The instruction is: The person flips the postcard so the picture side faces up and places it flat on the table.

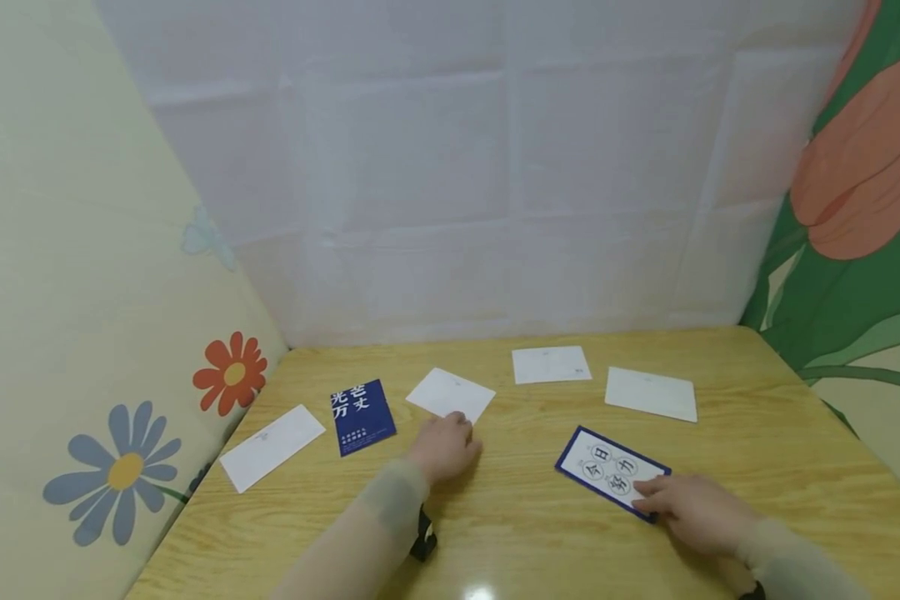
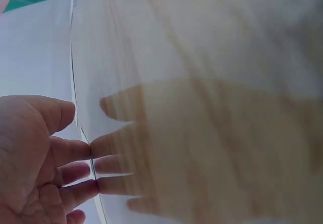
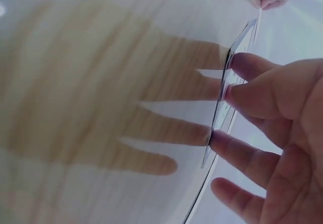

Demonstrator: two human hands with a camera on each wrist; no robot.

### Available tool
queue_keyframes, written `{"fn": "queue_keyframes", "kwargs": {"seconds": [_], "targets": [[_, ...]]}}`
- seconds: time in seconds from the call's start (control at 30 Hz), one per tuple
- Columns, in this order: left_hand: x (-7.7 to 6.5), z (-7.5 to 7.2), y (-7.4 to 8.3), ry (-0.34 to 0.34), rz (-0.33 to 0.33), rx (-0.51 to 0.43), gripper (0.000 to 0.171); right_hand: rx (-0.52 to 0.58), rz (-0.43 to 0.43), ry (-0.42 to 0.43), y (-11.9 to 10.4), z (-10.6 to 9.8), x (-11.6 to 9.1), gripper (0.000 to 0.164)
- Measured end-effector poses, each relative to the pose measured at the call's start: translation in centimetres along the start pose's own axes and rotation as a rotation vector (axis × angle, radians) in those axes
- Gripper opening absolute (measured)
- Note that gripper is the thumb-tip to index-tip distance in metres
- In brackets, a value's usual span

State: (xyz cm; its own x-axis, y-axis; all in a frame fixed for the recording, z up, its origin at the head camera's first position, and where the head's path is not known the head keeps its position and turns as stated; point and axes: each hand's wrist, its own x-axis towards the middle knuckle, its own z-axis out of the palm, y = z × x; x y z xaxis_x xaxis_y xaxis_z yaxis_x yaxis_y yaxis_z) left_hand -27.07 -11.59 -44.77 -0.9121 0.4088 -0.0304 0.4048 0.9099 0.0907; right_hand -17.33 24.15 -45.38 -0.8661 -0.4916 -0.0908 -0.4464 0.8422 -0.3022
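with the right hand [image 1: 699, 512], pinching the blue-bordered card [image 1: 609, 470] by its end, presumably keeping lettering [image 1: 601, 454] uncovered; left of it, resting the left hand [image 1: 446, 447], relaxed, empty, at a white card [image 1: 450, 392].

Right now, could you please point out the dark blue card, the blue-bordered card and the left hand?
Dark blue card [image 1: 367, 418]: head view, middle of its face.
Blue-bordered card [image 1: 607, 471]: head view, white middle of its face.
Left hand [image 1: 444, 447]: head view, back of the hand.

bordered card [image 1: 607, 472]: white, navy rim | lettered card [image 1: 364, 420]: navy, white print | table [image 1: 510, 508]: yellow-brown grain
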Motion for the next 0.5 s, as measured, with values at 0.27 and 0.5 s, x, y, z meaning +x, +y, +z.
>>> {"fn": "queue_keyframes", "kwargs": {"seconds": [0.27,0.5], "targets": [[-0.18,0.13,-0.05,-0.03,-0.001,0.0,0.042,0.004,0.175,-0.052,0.18,-0.05,-0.5,0.028],[-0.63,-0.43,0.29,-0.042,-0.006,0.001,0.043,-0.017,0.212,-0.039,0.16,-0.07,-0.89,0.024]]}}
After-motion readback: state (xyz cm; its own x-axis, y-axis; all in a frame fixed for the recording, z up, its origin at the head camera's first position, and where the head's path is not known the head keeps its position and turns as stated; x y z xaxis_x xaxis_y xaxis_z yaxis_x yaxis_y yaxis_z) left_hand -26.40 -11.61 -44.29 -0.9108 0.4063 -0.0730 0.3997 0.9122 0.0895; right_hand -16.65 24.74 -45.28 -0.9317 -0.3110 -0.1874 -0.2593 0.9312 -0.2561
